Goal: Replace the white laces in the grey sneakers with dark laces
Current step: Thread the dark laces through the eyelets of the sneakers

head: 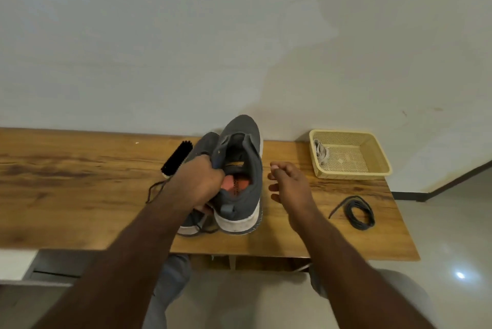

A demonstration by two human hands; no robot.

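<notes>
Our left hand [198, 182] grips unlaced grey mesh sneaker [239, 168] on wooden counter [80, 182], steadying it | right hand [290, 182] fingers relaxed, empty | coiled dark lace [359, 212] nearby, awaiting threading

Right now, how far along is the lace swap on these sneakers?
Looks done: white laces lie in the yellow basket, and the upper sneaker shows none. In hand: the left hand grips that sneaker at its collar; the right hand hovers open beside it. The lower sneaker trails a dark lace. Left: the coiled dark lace on the table is unthreaded.
</notes>
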